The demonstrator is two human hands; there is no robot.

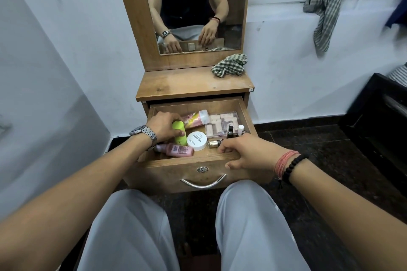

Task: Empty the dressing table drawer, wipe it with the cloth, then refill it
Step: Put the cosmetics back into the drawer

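In the head view, we are sitting before the drawer point(193, 159), pulled open at mid-frame and still full. Our left hand point(165, 127) is curling round the green bottle point(179, 132) at the drawer's left, fingers and thumb wrapping it. Our right hand point(246, 153) is gripping the drawer's front edge, right of centre, fingers hooked inside and thumb on the face.

We are judging the bottle light, rigid and smooth, so possibly slick; a grasp round its middle should do. The pink bottle point(179, 150), the tube point(195, 119) and the white jar point(196, 140) look equally light; the small vials point(230, 131) near our right hand look fragile and will want a pinch. The cloth point(230, 65), soft and crumpled, is lying on the tabletop point(189, 83), upper right of the drawer.

Our left hand is hiding the bottle's upper end, most labels are too small to read, and the clear box's point(222, 124) contents are hard to make out.
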